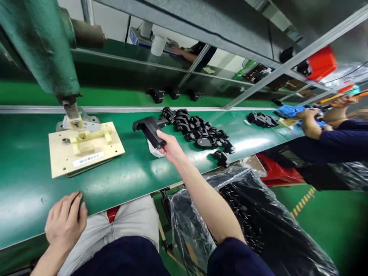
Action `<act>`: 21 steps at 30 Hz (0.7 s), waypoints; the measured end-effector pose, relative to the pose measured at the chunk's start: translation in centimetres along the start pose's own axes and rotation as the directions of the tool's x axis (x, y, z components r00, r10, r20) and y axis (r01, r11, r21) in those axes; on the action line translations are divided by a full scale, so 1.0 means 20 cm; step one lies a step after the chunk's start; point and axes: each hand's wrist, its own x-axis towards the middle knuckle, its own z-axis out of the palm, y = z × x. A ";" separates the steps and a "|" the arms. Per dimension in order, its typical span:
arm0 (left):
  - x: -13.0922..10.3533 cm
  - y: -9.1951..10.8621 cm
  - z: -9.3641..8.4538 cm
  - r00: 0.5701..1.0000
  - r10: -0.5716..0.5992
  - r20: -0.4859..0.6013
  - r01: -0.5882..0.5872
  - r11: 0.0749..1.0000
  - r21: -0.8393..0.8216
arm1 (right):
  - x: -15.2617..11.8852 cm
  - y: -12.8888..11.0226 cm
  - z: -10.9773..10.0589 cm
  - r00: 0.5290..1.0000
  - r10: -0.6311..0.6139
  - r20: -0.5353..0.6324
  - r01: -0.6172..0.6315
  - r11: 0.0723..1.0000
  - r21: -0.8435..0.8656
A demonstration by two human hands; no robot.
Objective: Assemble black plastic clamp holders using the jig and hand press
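Black plastic part (151,131), probably light, stiff and slightly slick, was held above the green tabletop (135,168) by its narrow lower end, a sound gripping place, in the closed right hand (169,147); the left hand (66,220) lay empty, loosely curled.

A free strip of green bench (120,184) is left along the near edge, between the left hand (65,220) and the bagged bin (244,207). Above the plate (86,147), the way down is blocked by the press (43,46). Rightward passage at bench level is obstructed by the black parts (201,130); beyond them, an open stretch is left before the next pile (262,119). Overhead, reach is crossed by the slanted rail (296,57).
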 end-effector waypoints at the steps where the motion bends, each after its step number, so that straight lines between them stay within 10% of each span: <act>1: 0.01 0.00 0.02 0.999 0.022 -0.042 -0.019 0.998 0.058 | 0.09 -0.05 0.06 1.000 -0.008 0.008 0.008 1.000 -0.002; 7: 0.06 0.04 0.02 0.990 0.106 -0.090 -0.094 0.987 0.132 | 0.59 -0.30 0.43 0.996 -0.033 -0.078 0.035 0.999 0.032; 12: 0.08 0.05 0.03 0.996 0.053 -0.065 -0.045 0.992 0.119 | 0.60 -0.24 0.56 0.984 -0.061 -0.166 0.057 0.998 -0.028; 17: 0.12 0.06 0.02 0.999 -0.045 0.014 0.044 0.996 0.072 | 0.29 -0.11 0.46 0.989 -0.131 -0.065 0.121 0.983 -0.137; 21: 0.15 0.04 0.00 0.993 -0.103 0.054 0.106 0.993 -0.054 | 0.13 0.02 0.13 0.939 -0.343 -0.034 0.308 0.879 -0.364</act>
